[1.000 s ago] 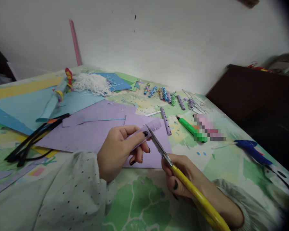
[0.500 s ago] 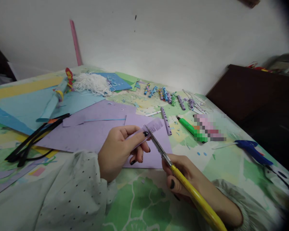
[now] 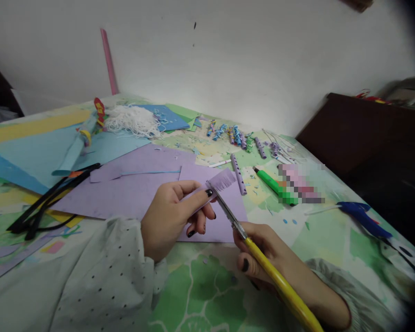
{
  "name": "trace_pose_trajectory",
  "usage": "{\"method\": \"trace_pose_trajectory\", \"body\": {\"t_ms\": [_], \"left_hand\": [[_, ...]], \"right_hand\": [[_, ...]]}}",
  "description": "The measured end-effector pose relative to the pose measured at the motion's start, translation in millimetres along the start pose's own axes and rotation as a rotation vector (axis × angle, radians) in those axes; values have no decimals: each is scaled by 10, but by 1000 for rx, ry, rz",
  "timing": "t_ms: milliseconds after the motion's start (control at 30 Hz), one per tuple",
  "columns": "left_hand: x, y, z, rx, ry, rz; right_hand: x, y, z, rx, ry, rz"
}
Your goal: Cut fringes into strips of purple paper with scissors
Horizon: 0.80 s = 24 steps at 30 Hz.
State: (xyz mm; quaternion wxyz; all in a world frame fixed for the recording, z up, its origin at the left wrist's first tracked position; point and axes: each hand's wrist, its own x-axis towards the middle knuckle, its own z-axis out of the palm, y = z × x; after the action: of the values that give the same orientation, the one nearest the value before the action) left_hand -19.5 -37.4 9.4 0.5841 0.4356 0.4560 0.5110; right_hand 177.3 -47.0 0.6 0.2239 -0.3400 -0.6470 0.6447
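A purple paper strip (image 3: 224, 179) is pinched between the thumb and fingers of my left hand (image 3: 176, 207). Its far end is snipped into a fine fringe along the lower edge. My right hand (image 3: 263, 249) grips yellow-handled scissors (image 3: 280, 276), whose blades meet the strip just beside my left thumb. Below both hands lies a sheet of purple paper (image 3: 210, 230), and a larger purple sheet (image 3: 141, 193) spreads to its left. A rolled purple paper tube with dark spots (image 3: 238, 174) rests just beyond the strip.
A green utility knife (image 3: 275, 186) and a blue glue gun (image 3: 361, 217) lie to the right. Several curled paper rolls (image 3: 237, 135) line the back. At left are white string (image 3: 133, 121), black-framed glasses (image 3: 51, 203) and blue paper (image 3: 121, 150). Paper scraps litter the tablecloth.
The fringed end of the strip has shifted slightly, its cut edge now showing more plainly. The scissors and both hands stay almost in the same place.
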Motion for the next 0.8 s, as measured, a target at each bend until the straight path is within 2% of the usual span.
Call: {"method": "trace_pose_trajectory", "body": {"t_ms": [300,500,800], "left_hand": [[5,-7,-7,-20,-2,1],[-13,23,6,-75,-17,-4],[1,26,20,-76,-15,-4]], "right_hand": [[8,-26,13,-48,7,-2],[-20,-77,3,20,-60,8],[-20,-71,9,-16,-45,-8]]}}
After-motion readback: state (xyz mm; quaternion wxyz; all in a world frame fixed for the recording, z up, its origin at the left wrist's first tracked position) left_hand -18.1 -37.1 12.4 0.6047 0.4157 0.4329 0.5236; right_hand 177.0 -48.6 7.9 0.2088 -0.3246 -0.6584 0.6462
